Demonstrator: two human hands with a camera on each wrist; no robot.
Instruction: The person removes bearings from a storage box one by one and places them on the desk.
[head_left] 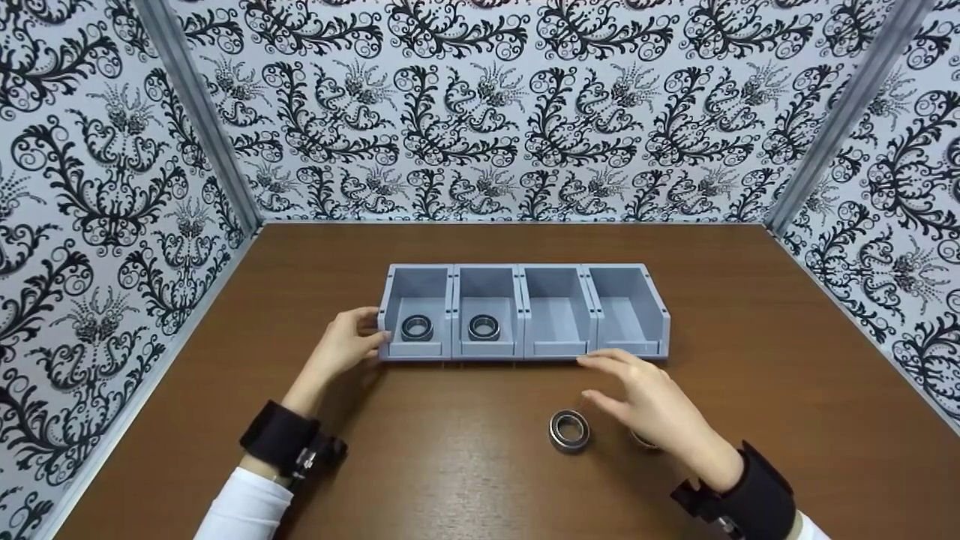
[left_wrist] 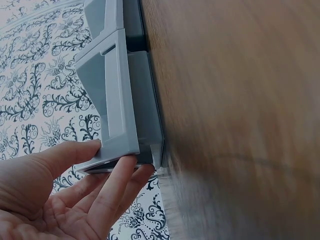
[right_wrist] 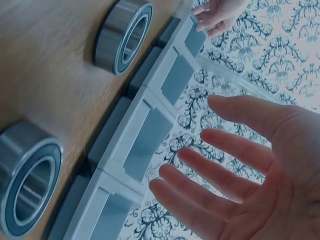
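A row of joined grey-blue storage bins stands on the table. One ball bearing lies in the leftmost bin, and another bearing lies in the bin beside it. At the row's left end my left hand holds the edge of the outer bin, thumb on the rim and fingers against the side. My right hand, fingers spread and holding nothing, hovers in front of the right-hand bins. Just left of it a bearing rests on the table; a further bearing is mostly hidden beneath that hand.
The brown wooden table extends around the bins. Patterned panels enclose its back and sides, joined by grey metal posts. Both wrists wear black straps with small cameras.
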